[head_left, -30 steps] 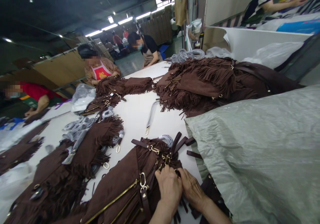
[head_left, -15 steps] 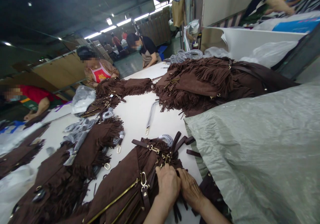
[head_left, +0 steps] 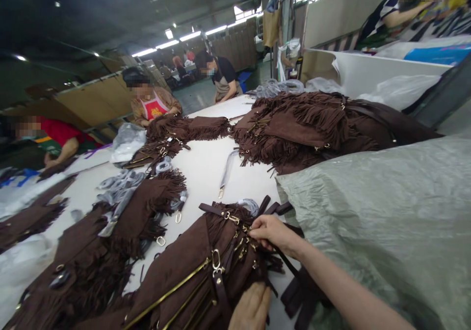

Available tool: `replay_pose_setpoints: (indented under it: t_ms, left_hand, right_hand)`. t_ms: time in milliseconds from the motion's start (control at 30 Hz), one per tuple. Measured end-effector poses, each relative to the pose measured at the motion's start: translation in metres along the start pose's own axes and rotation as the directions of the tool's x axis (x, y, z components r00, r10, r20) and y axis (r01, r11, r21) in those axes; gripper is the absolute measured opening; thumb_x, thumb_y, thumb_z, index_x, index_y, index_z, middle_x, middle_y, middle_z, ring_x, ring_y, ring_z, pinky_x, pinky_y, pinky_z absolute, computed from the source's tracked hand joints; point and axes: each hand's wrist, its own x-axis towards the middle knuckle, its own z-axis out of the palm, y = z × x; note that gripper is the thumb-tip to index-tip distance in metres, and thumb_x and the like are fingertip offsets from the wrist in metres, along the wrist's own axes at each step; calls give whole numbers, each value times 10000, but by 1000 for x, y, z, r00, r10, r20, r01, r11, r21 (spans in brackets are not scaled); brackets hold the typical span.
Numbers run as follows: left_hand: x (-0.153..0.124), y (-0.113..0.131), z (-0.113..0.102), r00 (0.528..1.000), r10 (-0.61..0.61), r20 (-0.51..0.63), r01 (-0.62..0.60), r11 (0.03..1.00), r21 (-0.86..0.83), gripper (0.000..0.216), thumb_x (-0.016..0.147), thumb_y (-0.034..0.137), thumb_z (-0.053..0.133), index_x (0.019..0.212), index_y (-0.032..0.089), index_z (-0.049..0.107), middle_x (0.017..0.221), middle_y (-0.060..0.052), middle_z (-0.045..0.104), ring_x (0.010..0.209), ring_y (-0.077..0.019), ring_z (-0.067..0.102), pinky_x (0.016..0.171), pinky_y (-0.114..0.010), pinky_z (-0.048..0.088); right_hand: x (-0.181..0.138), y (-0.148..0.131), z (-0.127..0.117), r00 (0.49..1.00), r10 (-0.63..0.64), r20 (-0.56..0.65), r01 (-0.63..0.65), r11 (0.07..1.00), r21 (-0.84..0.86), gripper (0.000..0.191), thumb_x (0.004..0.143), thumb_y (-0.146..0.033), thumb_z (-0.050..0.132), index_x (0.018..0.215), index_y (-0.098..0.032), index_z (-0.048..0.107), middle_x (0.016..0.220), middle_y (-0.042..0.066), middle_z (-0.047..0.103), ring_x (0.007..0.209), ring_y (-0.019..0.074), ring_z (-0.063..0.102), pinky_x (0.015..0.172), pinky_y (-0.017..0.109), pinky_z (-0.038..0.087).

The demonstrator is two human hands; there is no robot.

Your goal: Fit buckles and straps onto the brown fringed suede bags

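Observation:
Several brown fringed bags with gold zippers lie stacked in front of me, the nearest bag (head_left: 176,271) showing a gold zipper (head_left: 169,295) and a strap tab with a gold clip (head_left: 217,261). My right hand (head_left: 275,234) is over the stack's far right end, thumb and forefinger pinched beside the gold clasps (head_left: 241,244). A dark brown strap (head_left: 287,261) trails from under that hand; its gripped end is hidden by the fingers. Lower down, my left hand (head_left: 252,305) rests on the stack's right side, fingers fairly straight and apparently holding nothing.
Another brown bag pile (head_left: 305,128) stands farther back, and more fringed bags (head_left: 91,241) lie left. A wrapped strap (head_left: 228,173) lies on the white table (head_left: 206,163). Greenish plastic sheeting (head_left: 375,207) covers the right side. Co-workers (head_left: 154,101) are across the table.
My hands were together at the stack's right end. The right has moved up to the clasps with a strap trailing, and the left has dropped lower along the side.

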Motion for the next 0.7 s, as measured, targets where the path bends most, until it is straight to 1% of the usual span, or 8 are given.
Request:
replay_pose_setpoints:
  t_ms: [100,167,233,300,400,567,633,700]
  left_hand:
    - [1,7,22,981,-193,18,190,976,102,551,759,20,304,1302,109,308,1224,-131,504,1191,-217,414,911,-320,451]
    - [14,6,24,931,-362,41,357,930,91,556,760,64,339,1311,68,265,1265,-186,447,1209,-261,386,926,-386,434]
    - [34,2,14,868,-478,135,479,877,27,595,741,120,424,1311,66,260,1277,-203,426,1219,-292,366,964,-436,386]
    - [55,-6,-3,790,-546,277,582,810,-64,645,688,136,515,1295,92,301,1264,-184,447,1208,-292,381,994,-422,348]
    - [77,-16,-25,701,-553,450,680,708,-191,627,613,117,597,1213,113,416,1177,-141,533,1109,-257,487,962,-330,385]
    - [88,-27,-30,649,-561,513,736,633,-239,474,662,129,594,1126,139,499,1085,-88,596,1024,-219,545,911,-288,409]
    - [92,-28,-28,636,-588,501,748,630,-210,336,742,176,541,1076,143,531,1030,-84,622,975,-213,572,869,-291,427]
    - [97,-30,-28,621,-620,480,757,633,-162,223,807,224,475,990,146,574,960,-83,645,924,-211,594,820,-286,440]
  right_hand:
    - [19,-15,13,1000,-10,29,5,990,139,104,623,-149,594,658,-143,496,399,-61,483,328,50,397,320,141,294]
    - [30,-21,14,998,-29,52,15,971,240,90,637,-144,582,690,-131,511,483,-21,550,413,72,497,405,166,407]
    - [38,-23,6,997,-58,43,40,942,333,79,699,-185,536,744,-124,516,630,45,619,588,117,600,568,226,501]
    - [43,-18,-9,996,-79,-43,90,914,396,105,777,-228,443,786,-136,493,770,88,638,773,141,624,709,267,513]
    - [40,9,-32,966,-54,-253,154,906,395,129,821,-226,332,814,-174,450,801,63,624,787,111,617,708,248,505]
    - [-5,84,-45,911,18,-412,56,984,168,92,681,-240,526,742,-171,524,611,14,575,531,146,552,505,277,460]
    - [-32,115,-44,887,-113,-448,80,992,-93,88,663,-220,536,734,-183,571,675,39,597,649,188,569,621,339,479]
    - [-56,144,-42,843,-372,-389,126,839,-529,189,688,-186,481,828,-206,607,819,72,623,812,229,572,751,395,469]
